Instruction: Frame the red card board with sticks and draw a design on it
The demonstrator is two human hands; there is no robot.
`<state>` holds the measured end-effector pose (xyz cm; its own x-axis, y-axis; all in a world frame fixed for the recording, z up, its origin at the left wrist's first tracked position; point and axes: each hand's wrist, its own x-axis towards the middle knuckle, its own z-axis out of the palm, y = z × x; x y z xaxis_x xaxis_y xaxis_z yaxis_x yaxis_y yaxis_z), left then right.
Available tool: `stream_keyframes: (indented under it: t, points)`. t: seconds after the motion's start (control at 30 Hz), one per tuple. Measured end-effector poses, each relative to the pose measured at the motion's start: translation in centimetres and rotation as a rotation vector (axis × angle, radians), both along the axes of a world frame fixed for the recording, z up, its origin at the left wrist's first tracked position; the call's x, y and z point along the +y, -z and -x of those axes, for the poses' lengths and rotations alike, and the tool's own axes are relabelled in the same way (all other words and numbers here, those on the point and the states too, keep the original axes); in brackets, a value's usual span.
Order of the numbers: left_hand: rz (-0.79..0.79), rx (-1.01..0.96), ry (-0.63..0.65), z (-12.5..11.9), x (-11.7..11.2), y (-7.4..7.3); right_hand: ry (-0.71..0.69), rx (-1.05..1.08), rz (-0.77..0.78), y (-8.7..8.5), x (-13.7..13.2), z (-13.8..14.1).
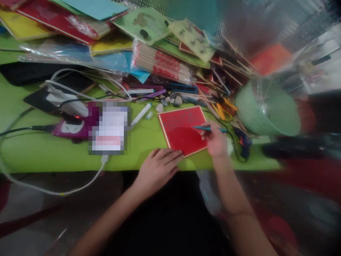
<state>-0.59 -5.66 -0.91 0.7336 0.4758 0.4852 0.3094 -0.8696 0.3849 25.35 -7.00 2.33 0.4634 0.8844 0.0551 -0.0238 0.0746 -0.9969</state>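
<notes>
A red square card (179,129) with a pale border lies on the green table (39,149) near its front edge. My right hand (216,140) is closed around a teal pen (209,128), whose tip rests on the card's right part. My left hand (159,164) lies flat with fingers stretched out, its fingertips touching the card's lower left corner and the table edge.
A pile of coloured cards, papers and wooden sticks (160,62) fills the back of the table. A pale green bucket (266,110) lies tipped at the right, a glue gun (243,142) beside it. Cables, a purple device (70,128) and small stones (170,101) sit left and behind.
</notes>
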Motion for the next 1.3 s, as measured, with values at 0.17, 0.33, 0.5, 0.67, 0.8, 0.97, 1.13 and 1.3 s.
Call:
stream_keyframes:
  t: [0.17, 0.33, 0.5, 0.67, 0.8, 0.97, 1.13, 1.3]
  points:
    - [-0.013, 0.022, -0.001, -0.1, 0.0, 0.0, -0.024, -0.084, 0.034, -0.5, -0.3, 0.9]
    - [-0.009, 0.02, -0.017, -0.1, -0.1, 0.1, -0.095, -0.058, 0.098, -0.6, -0.6, 2.5]
    - [-0.003, 0.023, -0.022, -0.1, -0.1, 0.0, -0.14, -0.066, 0.138, -0.2, -0.5, 3.2]
    - [-0.002, 0.0, -0.024, -0.2, -0.1, 0.0, -0.134, -0.114, 0.148, -0.1, -0.7, 3.1]
    - [0.001, 0.003, -0.022, -0.2, 0.0, -0.1, -0.129, -0.216, 0.161, -0.4, -0.8, 3.6]
    - [0.009, 0.014, -0.023, -0.1, 0.0, 0.0, -0.11, -0.302, 0.174, -0.8, -0.8, 4.2]
    - [0.013, 0.025, -0.015, -0.1, 0.0, -0.1, -0.119, -0.312, 0.182, -0.7, -0.9, 4.2]
    - [0.015, 0.036, -0.007, -0.1, 0.1, -0.3, -0.148, -0.347, 0.194, -0.6, -1.1, 4.0]
